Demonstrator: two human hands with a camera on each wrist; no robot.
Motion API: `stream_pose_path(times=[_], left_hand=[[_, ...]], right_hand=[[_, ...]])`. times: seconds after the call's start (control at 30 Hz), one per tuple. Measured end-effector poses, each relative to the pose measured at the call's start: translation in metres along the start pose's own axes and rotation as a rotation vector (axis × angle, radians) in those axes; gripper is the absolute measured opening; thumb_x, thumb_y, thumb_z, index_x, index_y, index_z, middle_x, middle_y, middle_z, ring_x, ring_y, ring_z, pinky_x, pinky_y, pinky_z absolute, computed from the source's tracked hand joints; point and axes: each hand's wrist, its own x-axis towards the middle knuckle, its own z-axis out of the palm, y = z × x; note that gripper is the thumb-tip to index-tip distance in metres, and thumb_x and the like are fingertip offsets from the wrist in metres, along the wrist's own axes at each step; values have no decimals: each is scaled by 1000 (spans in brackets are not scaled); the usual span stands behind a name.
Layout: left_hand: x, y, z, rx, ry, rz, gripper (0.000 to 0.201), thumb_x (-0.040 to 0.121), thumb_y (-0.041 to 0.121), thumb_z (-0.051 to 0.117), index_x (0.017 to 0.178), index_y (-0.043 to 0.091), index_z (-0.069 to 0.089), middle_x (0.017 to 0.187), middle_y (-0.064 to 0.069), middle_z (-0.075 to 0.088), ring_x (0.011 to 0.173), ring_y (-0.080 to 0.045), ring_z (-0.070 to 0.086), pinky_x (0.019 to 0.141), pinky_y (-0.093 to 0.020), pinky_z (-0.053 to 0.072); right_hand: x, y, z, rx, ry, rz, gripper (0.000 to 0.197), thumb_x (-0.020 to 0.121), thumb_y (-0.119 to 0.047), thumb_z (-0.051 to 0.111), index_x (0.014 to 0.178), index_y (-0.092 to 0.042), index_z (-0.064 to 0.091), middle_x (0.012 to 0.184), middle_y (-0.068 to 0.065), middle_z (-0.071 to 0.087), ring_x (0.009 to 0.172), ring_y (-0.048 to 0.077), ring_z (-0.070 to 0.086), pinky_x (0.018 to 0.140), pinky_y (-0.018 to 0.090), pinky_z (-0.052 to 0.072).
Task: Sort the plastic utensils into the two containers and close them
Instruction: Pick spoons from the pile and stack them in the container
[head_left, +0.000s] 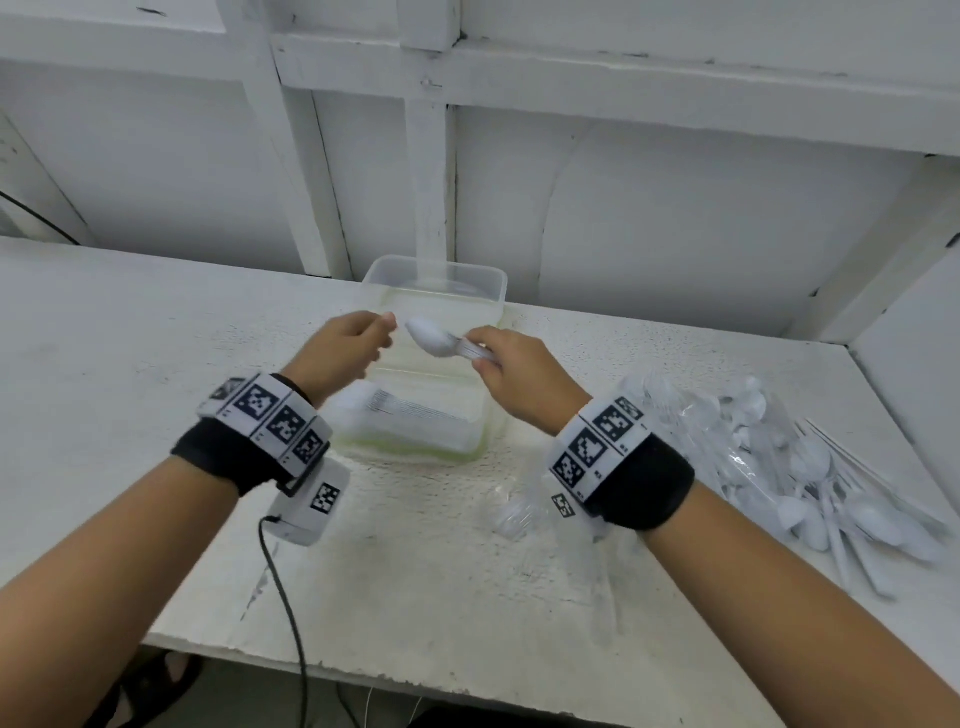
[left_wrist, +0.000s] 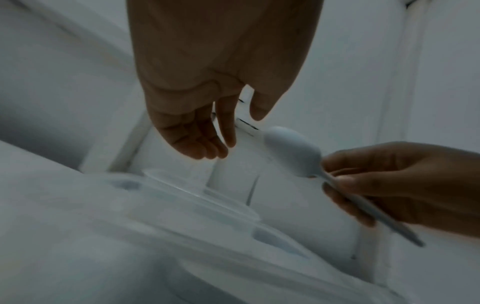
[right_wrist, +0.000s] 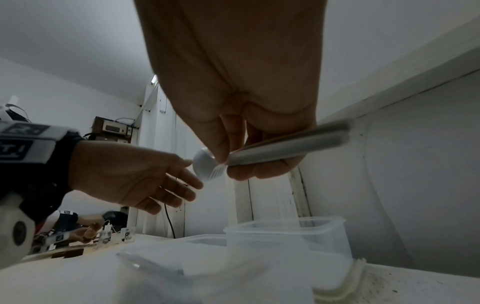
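Right hand (head_left: 511, 376) pinches white plastic spoon (head_left: 434, 338), bowl leftward | left hand (head_left: 340, 348) empty, fingers loose

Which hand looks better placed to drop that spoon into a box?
The right hand, probably: it already grips the spoon by its handle, above the open boxes. The left hand holds nothing, fingers relaxed, just short of the spoon's bowl.
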Motion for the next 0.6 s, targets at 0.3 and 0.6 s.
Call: stream_pose_path(times=[0.3,0.6], left_hand=[[37,-49,-51,125,-88,-353,29,97,29,47,120,12,52,113,-11,56,96,-25,55,79,-37,48],[36,-62,-46,-94,-107,-431,19,95,13,50,114,14,51,100,-10,60,81,-22,60,68,-39,53]], right_hand=[[64,-12,32,-139,-288,94,33,98,-14,42,131,-11,45,127,14,53,111,28,53,84,29,40],[87,-13,68,-276,-381,77,32,97,-12,42,128,-9,50,128,17,46,112,31,51,88,30,38]])
